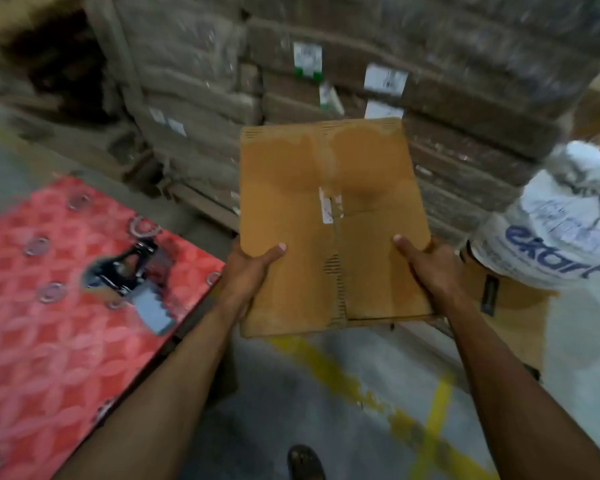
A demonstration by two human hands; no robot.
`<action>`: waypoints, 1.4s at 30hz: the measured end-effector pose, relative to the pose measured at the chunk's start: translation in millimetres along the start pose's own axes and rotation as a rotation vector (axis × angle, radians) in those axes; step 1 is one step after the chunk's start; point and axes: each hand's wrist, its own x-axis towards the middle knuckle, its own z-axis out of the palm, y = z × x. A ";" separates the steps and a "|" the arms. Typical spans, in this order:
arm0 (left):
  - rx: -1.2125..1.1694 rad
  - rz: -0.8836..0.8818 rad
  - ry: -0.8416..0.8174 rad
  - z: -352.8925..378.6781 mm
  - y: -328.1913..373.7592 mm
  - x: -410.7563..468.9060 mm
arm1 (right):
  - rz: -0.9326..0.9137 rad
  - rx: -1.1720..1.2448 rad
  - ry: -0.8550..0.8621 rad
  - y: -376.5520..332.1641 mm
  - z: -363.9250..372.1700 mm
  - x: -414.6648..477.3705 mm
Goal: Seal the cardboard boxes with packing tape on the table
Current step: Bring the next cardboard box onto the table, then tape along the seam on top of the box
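I hold a flattened brown cardboard box [329, 216] in the air over the floor, its face turned up toward me, with a seam and bits of old white label down its middle. My left hand [248, 268] grips its lower left edge, thumb on top. At the lower right edge my right hand [430, 268] grips it the same way. To the left stands the table [49, 341] with a red patterned top. On it lies a tape dispenser [132, 275] with a metal blade end, apart from both hands.
Tall stacks of wrapped flat cartons [361, 64] fill the background. A white printed sack [561, 220] sits at the right on another brown box [513, 313]. The grey floor has yellow painted lines [343, 379]. My shoe [305, 462] shows at the bottom.
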 end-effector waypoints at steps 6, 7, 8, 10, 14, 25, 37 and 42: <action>-0.046 0.128 0.075 -93.0 131.7 -60.2 | -0.205 0.068 0.020 -122.9 -39.4 -69.9; -0.034 0.160 0.109 -114.2 141.6 -66.4 | -0.233 0.085 0.002 -139.3 -33.2 -78.2; -0.015 0.187 0.154 -135.5 150.1 -74.2 | -0.264 0.111 -0.019 -154.1 -23.4 -86.5; 0.011 0.226 0.260 -177.5 165.7 -96.8 | -0.327 0.145 -0.082 -182.3 5.1 -100.9; 0.062 0.216 0.539 -274.0 160.0 -142.4 | -0.432 0.152 -0.290 -234.2 87.3 -144.3; -0.106 -0.022 1.026 -438.4 33.4 -282.5 | -0.644 -0.071 -0.754 -273.1 289.1 -292.6; -0.328 -0.179 0.860 -526.3 -73.1 -249.3 | -0.596 -0.285 -0.756 -250.4 406.0 -339.6; -0.183 -0.143 0.794 -565.3 -116.3 -221.2 | -0.654 -0.381 -0.728 -248.4 430.8 -342.5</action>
